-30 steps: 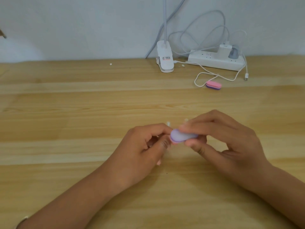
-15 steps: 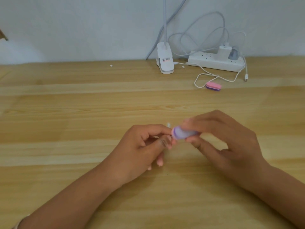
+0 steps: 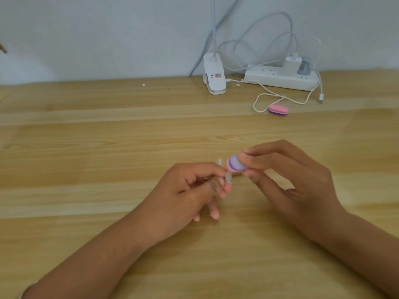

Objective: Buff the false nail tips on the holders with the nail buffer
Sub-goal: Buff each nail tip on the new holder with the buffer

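Observation:
My right hand [image 3: 287, 182] pinches a small oval nail buffer [image 3: 235, 164], purple on top with a pink layer, between thumb and fingers above the wooden table [image 3: 86, 147]. My left hand [image 3: 183, 197] pinches a thin clear holder [image 3: 228, 177] between thumb and forefinger, just below the buffer's left end. The nail tip on it is blurred and mostly hidden by the buffer. Another clear holder [image 3: 219, 162] stands just behind my left fingers.
A second pink and purple buffer [image 3: 278, 110] lies further back on the right, beside a looped white cable [image 3: 262, 100]. A white clip lamp base [image 3: 214, 74] and a power strip [image 3: 280, 79] with plugs sit at the back edge by the wall.
The buffer has tilted and shifted slightly up and right, its purple face turned more toward me. My left fingers lowered a little, and the clear holder now shows below the buffer.

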The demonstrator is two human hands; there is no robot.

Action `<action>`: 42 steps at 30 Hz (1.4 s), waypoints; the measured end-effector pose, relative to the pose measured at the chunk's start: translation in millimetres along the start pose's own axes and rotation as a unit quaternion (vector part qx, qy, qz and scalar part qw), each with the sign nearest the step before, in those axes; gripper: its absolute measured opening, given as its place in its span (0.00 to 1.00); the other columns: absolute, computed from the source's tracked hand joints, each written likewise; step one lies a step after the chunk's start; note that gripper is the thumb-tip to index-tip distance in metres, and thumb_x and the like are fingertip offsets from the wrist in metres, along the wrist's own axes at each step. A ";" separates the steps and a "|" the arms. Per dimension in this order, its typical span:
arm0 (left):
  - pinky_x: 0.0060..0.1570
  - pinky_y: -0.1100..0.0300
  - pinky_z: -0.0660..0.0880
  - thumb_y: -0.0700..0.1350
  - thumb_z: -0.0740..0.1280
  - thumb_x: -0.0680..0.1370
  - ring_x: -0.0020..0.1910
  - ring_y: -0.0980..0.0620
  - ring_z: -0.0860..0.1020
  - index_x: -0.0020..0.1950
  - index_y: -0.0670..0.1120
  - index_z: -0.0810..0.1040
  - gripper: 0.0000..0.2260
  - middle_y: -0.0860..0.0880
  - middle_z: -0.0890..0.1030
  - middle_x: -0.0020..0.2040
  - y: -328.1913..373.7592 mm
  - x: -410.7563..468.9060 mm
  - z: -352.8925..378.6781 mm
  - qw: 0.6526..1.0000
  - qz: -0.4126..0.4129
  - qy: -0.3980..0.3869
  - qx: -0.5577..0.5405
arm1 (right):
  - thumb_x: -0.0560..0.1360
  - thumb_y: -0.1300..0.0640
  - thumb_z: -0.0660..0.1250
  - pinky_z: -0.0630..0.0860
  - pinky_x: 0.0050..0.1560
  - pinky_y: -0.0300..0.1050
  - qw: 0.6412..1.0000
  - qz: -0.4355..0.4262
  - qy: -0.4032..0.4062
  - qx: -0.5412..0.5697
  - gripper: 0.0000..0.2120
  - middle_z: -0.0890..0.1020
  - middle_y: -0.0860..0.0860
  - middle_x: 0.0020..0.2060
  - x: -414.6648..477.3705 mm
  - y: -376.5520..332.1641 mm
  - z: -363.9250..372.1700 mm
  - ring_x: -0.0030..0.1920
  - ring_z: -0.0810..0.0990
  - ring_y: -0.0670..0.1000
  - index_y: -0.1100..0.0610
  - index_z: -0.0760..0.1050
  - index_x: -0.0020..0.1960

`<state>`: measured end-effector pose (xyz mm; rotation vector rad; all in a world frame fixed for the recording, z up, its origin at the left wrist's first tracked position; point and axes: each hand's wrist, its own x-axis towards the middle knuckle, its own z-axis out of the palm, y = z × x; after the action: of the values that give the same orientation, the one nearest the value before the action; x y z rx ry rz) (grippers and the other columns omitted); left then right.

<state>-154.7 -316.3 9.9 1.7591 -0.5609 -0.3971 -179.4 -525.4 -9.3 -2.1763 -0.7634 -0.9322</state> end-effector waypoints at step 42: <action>0.27 0.59 0.69 0.44 0.58 0.79 0.29 0.46 0.81 0.39 0.46 0.77 0.11 0.47 0.77 0.32 7.3 -3.4 4.4 0.994 -0.034 -0.064 -0.079 | 0.85 0.54 0.59 0.74 0.57 0.37 0.997 -0.017 -0.077 0.022 0.09 0.77 0.41 0.59 -4.4 -7.9 0.6 0.56 0.78 0.44 0.45 0.74 0.61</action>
<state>-161.0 -319.4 15.7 1.6109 -0.5463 -0.5903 -187.3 -521.2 -10.5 -2.2211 -0.8890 -0.7632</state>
